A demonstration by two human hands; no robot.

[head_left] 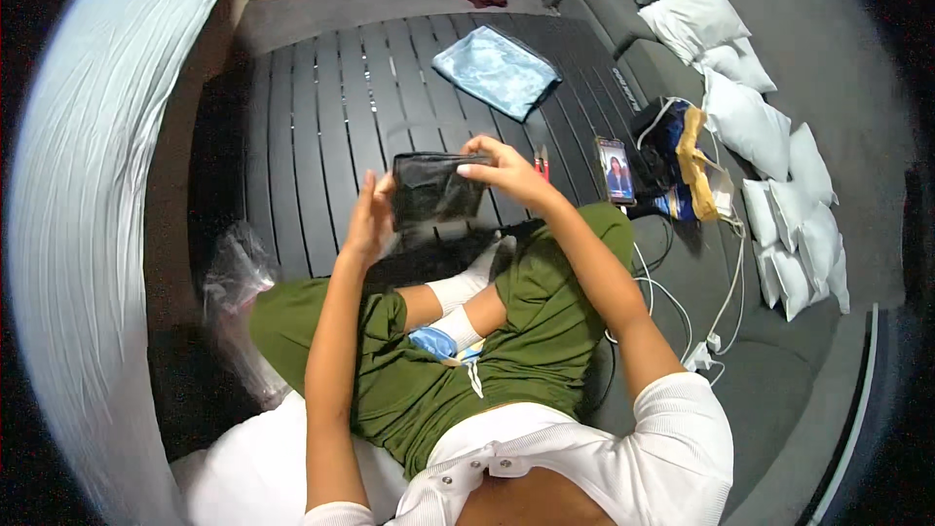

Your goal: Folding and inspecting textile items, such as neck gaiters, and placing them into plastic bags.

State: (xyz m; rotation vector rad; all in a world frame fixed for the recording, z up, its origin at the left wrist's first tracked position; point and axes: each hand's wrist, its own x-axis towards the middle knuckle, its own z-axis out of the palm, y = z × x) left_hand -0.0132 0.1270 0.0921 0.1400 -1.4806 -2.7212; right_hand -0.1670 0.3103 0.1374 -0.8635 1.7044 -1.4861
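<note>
Working alongside a long grey sofa (799, 370), over the near end of a broad, dark slatted surface (326, 136). Sitting cross-legged in green trousers (545, 317), close below the work, with a crumpled clear plastic bag (234, 282) beside the left trouser leg; best kept from snagging on the forearm. Leaving a shiny light-blue folded piece (497, 73) flat on the far part of the surface, well apart from the handling.

Holding a flat black folded piece (436, 193), glossy and pouch-like, up in front of the crossed legs, above the near part of the surface, lower edge blurred. Probably a matter of squaring or turning the folds; so keep the piece level, line up the layers along the top edge before pressing, and smooth outward from the middle without tugging at one corner. Steer clear of the lit phone (616, 172) to the right and of the red-handled cutters (542, 164) between phone and work.

Pinching the upper right corner narrowly with the right fingers (487, 148); steadying the left edge with the left fingers (368, 193), loosely by the look, though cannot tell the grip behind. Match pressure on both sides to avoid creasing.
</note>
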